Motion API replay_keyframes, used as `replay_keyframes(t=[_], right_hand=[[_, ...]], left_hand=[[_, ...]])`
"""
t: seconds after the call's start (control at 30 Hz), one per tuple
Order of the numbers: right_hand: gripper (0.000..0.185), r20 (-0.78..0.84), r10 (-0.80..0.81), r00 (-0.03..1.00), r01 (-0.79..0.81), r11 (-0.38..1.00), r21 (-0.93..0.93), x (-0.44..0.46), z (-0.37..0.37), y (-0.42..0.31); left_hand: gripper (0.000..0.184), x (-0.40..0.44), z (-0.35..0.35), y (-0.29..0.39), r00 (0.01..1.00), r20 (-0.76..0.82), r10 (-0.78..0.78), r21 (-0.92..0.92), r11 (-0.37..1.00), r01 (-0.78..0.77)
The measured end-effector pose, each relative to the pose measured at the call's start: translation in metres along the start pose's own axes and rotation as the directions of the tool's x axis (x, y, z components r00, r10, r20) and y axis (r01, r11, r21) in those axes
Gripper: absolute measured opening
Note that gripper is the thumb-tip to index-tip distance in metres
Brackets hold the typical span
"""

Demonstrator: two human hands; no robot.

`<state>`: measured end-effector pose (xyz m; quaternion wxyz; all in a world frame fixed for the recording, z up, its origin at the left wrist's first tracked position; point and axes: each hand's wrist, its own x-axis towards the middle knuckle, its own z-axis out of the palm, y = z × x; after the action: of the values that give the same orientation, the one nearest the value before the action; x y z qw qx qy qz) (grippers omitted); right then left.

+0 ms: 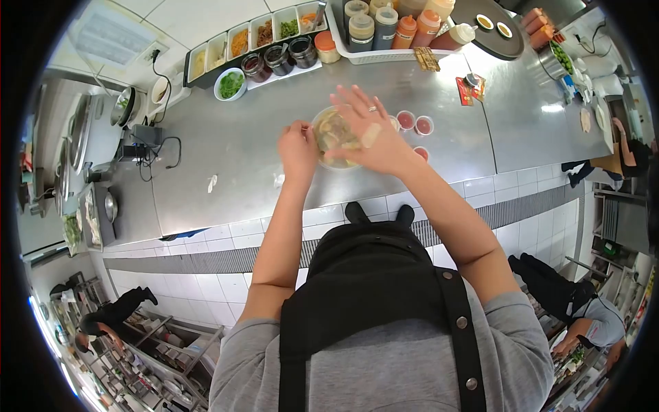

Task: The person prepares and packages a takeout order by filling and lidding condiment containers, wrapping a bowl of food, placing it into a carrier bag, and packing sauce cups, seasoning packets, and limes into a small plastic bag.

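My right hand (360, 130) spreads palm-down over the bowl (338, 165), fingers fanned and gripping nothing (a ring on one, a pale patch across the back). My left hand (298, 150) is at the bowl's left rim with its fingers curled in; I cannot tell whether they pinch the edge or merely touch it. The bowl sits on the steel counter (226, 147) between my hands, yellowish and brown food showing in it, part of it hidden under my right hand.

Just to the right of that hand stand small cups (424, 125) of something pinkish red, one of them set nearer to me than the others.

Farther off, a white bowl (230, 84) holds chopped greens. Beside it run three glass jars (278, 60) with dark contents, then a jar with an orange-red lid (327, 46).

Behind these is a black rack (200, 79) of white tubs: pale stuff at the left end, then orange shreds, something brown, chopped green, and orange again. To its right, a white basket (374, 59) is crowded with sauce bottles (427, 27), and past that a dark round tray (508, 47) bears two little cups (504, 29) of brown liquid.
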<state>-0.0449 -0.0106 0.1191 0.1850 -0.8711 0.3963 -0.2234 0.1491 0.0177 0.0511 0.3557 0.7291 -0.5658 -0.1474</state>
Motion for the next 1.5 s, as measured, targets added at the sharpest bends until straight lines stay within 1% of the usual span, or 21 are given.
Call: replay_keyframes(t=[0.1,0.2,0.3,0.47,0.57,0.63,0.67,0.73,0.8,0.83,0.9,0.93,0.97,1.0,1.03,1.1,1.13,1.2,1.3,1.4,1.5], right_hand=[[0.119,0.175,0.04,0.984,-0.015,0.99,-0.138,0.002,0.022,0.003],[0.13,0.181,0.02,0.983,0.009,0.987,-0.159,0.002,0.041,0.014],[0.132,0.17,0.019,0.985,0.005,0.991,-0.135,-0.001,0.045,0.02],[0.133,0.268,0.037,0.963,0.029,0.971,-0.237,-0.001,0.04,0.015],[0.132,0.151,-0.038,0.988,0.066,0.981,-0.185,-0.011,0.046,0.024],[0.131,0.071,-0.121,0.99,0.13,0.983,-0.128,-0.015,0.051,0.03],[0.129,0.087,-0.132,0.987,0.142,0.983,-0.119,-0.014,0.049,0.03],[0.125,0.106,-0.135,0.985,0.147,0.983,-0.111,-0.015,0.044,0.03],[0.115,-0.098,-0.098,0.99,0.094,0.995,-0.045,-0.023,0.042,0.033],[0.11,-0.192,-0.085,0.978,0.087,0.996,0.003,-0.026,0.045,0.031],[0.096,-0.339,0.135,0.931,-0.06,0.973,0.223,-0.045,0.053,0.026],[0.09,-0.382,0.248,0.89,-0.111,0.932,0.345,-0.052,0.06,0.023],[0.082,-0.395,0.38,0.837,-0.205,0.886,0.417,-0.054,0.077,0.022],[0.074,-0.386,0.509,0.77,-0.295,0.819,0.492,-0.058,0.102,0.024],[0.067,-0.358,0.631,0.688,-0.378,0.733,0.565,-0.063,0.111,0.02],[0.053,-0.131,0.694,0.708,-0.476,0.606,0.637,-0.066,0.114,0.024],[0.047,-0.024,0.706,0.707,-0.521,0.544,0.658,-0.064,0.11,0.025],[0.037,-0.03,0.721,0.692,-0.546,0.55,0.632,-0.06,0.109,0.02],[0.031,-0.041,0.74,0.672,-0.566,0.548,0.616,-0.061,0.107,0.011],[0.03,-0.027,0.728,0.685,-0.539,0.531,0.654,-0.075,0.092,0.001],[0.032,-0.02,0.676,0.736,-0.485,0.549,0.681,-0.1,0.064,0.003]], left_hand=[[0.012,0.003,0.005,-0.006,1.0,-0.001,0.006,0.019,1.0,-0.006],[0.013,0.006,0.005,-0.012,0.999,0.014,0.046,-0.035,0.998,-0.046],[0.013,0.005,0.003,-0.02,0.998,0.07,-0.002,-0.208,0.978,0.017],[0.017,-0.014,0.026,-0.037,0.991,-0.076,0.106,-0.074,0.991,-0.112],[0.017,-0.014,0.026,-0.032,0.992,-0.058,0.112,-0.081,0.99,-0.116],[0.018,-0.016,0.022,-0.031,0.991,-0.052,0.121,-0.072,0.99,-0.125],[0.018,-0.015,0.023,-0.031,0.989,-0.057,0.138,-0.066,0.988,-0.141],[0.02,-0.014,0.028,-0.042,0.996,-0.024,0.084,-0.167,0.982,-0.087],[0.027,-0.018,0.021,-0.032,0.998,0.07,-0.005,-0.288,0.957,0.025],[0.028,-0.018,0.023,-0.034,0.998,0.027,0.049,-0.299,0.953,-0.039],[0.031,-0.015,0.028,-0.043,0.988,-0.071,0.135,-0.301,0.942,-0.15],[0.032,-0.01,0.031,-0.051,0.998,0.037,-0.041,-0.401,0.915,0.052],[0.033,-0.003,0.036,-0.061,0.965,0.162,-0.208,-0.471,0.843,0.261],[0.035,-0.003,0.037,-0.069,0.883,0.299,-0.361,-0.504,0.726,0.468],[0.035,-0.006,0.032,-0.06,0.85,0.361,-0.384,-0.468,0.714,0.521],[0.038,-0.006,0.018,-0.044,0.769,0.475,-0.427,-0.375,0.693,0.616],[0.037,-0.008,0.018,-0.039,0.78,0.458,-0.427,-0.449,0.647,0.617],[0.037,-0.014,0.023,-0.03,0.799,0.424,-0.426,-0.589,0.54,0.601],[0.036,-0.022,0.029,-0.038,0.861,0.296,-0.414,-0.654,0.569,0.499],[0.036,-0.033,0.018,-0.028,0.86,0.27,-0.432,-0.635,0.592,0.496],[0.037,-0.049,0.0,0.012,0.874,0.245,-0.42,-0.543,0.687,0.483]])
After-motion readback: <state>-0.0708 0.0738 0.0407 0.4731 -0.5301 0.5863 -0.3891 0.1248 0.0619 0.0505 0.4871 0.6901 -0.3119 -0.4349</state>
